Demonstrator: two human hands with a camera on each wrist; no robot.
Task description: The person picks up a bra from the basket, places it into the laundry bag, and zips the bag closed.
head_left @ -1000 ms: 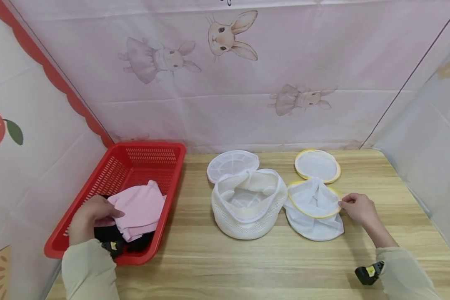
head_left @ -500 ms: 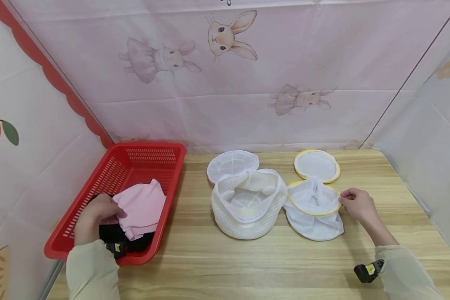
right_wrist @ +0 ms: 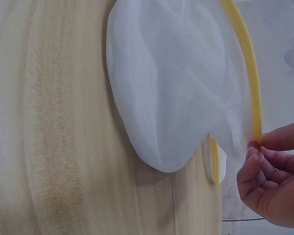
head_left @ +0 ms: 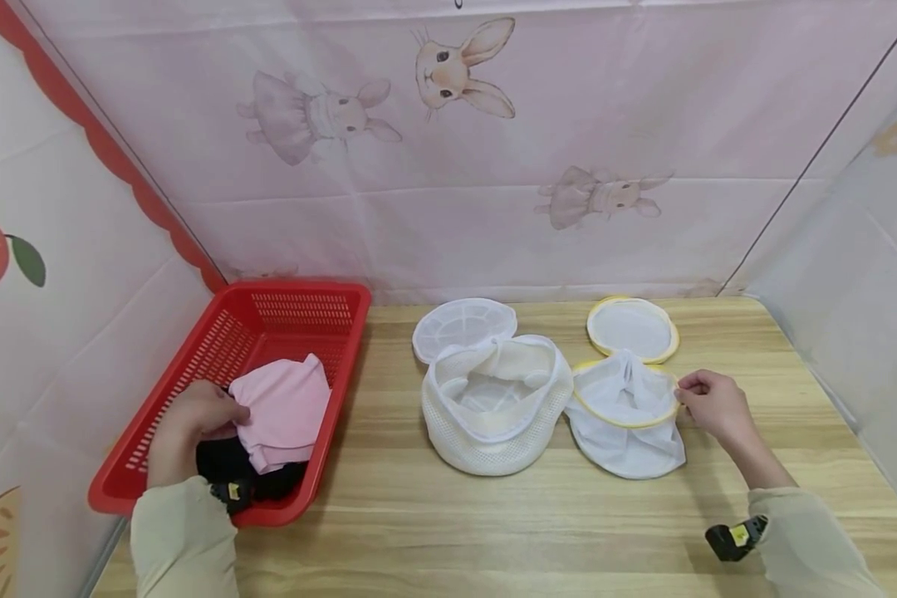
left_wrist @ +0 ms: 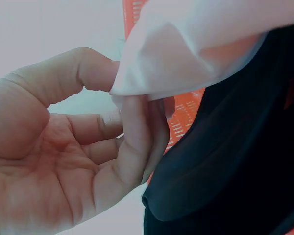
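Note:
Over the red basket (head_left: 344, 374), my left hand (head_left: 198, 419) pinches the edge of a folded pink cloth (head_left: 287, 411) between thumb and fingers. Black fabric (left_wrist: 225, 142) lies under the pink cloth in the basket. At the right, my right hand (head_left: 721, 407) pinches the yellow-trimmed rim of a white mesh laundry bag (head_left: 628, 448), whose mouth stands open. In the right wrist view, thumb and fingertips meet on the yellow trim (right_wrist: 255, 112). The bag's round lid (head_left: 631, 328) is folded back behind it.
A second, cream mesh laundry bag (head_left: 493, 448) stands open mid-table, its white lid (head_left: 463, 324) laid back. The wooden table (head_left: 531, 540) runs up to a fabric wall (head_left: 419, 224) printed with rabbits. More fabric walls flank both sides.
My left hand has shifted slightly right, and the pink cloth has moved slightly up and right with it. My right hand has raised the bag's near rim a little.

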